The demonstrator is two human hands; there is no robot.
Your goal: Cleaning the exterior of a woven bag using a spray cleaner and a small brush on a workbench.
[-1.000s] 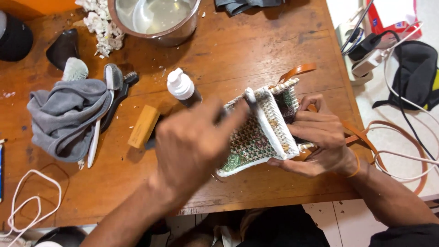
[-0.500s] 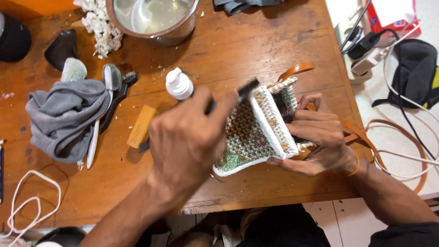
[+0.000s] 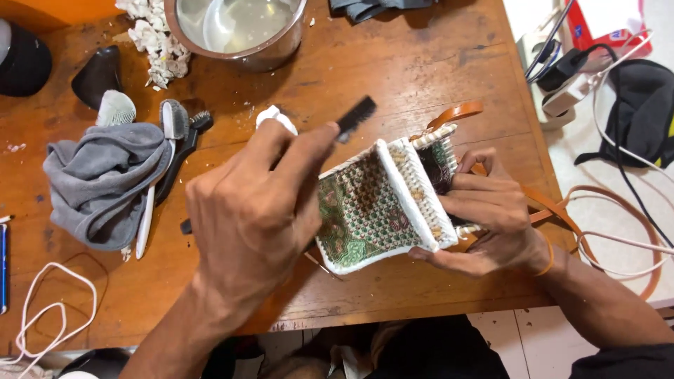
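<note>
— Wooden table [image 3: 435,63] is being worked at, cluttered: steel pot [image 3: 235,28], grey rag [image 3: 105,182].

— And the woven bag [image 3: 379,203] is being gripped at its end by the right hand [image 3: 491,217], just above the table's near edge.

— A black brush [image 3: 354,116] is being pinched in the left hand [image 3: 253,210].

— Light and stiff-sided, it's judged; best held by the rim.

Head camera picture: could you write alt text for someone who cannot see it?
Seen from above, a person's right hand holds a small woven bag with white trim open over a wooden table, while the left hand holds a dark brush above it. A grey cloth and a metal bowl lie further back.
</note>
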